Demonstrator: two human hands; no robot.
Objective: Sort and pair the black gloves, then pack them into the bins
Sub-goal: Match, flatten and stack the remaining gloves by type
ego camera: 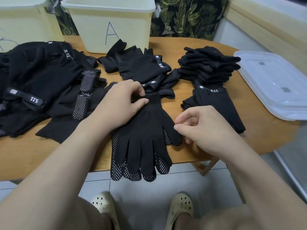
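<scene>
Fingers of the left hand (pixel 122 98) curl onto the cuff of the paired dotted gloves (pixel 146 138), thumb and fingertips pinching the black knit at its far end. The right hand (pixel 203 128) hovers just right of the same pair, at the thumb side, its fingers loosely curled with thumb and forefinger nearly together; whether they catch any fabric cannot be told. The pair lies stacked, palm dots showing on the lower glove, fingers hanging over the near edge of the wooden table (pixel 259 130).

Left of the grip sprawls a loose heap of black gloves (pixel 41 83) with white-lettered straps. Just beyond the grip sits a smaller pile (pixel 144 68); to the right, a folded stack (pixel 207 65) and flat gloves (pixel 216 103) below it. Farther back stands the cream bin marked A (pixel 109 25), another bin (pixel 25 20) to its left. Far right lie clear lids (pixel 272 83).
</scene>
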